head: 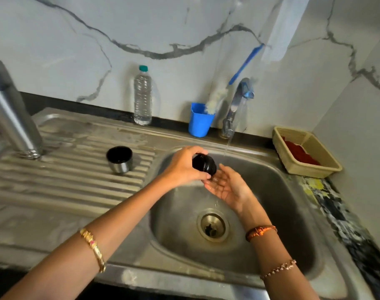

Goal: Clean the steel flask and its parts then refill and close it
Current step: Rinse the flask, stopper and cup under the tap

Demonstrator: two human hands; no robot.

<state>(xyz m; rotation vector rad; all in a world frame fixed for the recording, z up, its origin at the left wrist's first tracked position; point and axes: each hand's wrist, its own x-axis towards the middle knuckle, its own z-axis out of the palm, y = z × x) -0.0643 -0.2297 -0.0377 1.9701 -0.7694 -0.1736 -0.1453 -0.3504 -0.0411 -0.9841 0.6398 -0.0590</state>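
Over the sink basin [271, 191] my left hand [182, 167] grips a black ribbed flask stopper [203, 164]. Under the stopper my right hand [226, 185] lies palm up with fingers straight, wet, touching its lower end. The steel flask body [13, 120] stands on the drainboard at far left. Its steel cup lid [119, 159], black inside, stands mouth up in the middle of the drainboard. Water runs from the tap [234, 113] in a thin stream just right of the stopper.
A clear water bottle [142, 96] with a teal cap stands against the wall. A blue cup [199, 120] holds a bottle brush with a blue handle. A beige basket [306, 152] with red cloth sits right of the sink. The drain [213, 227] is open.
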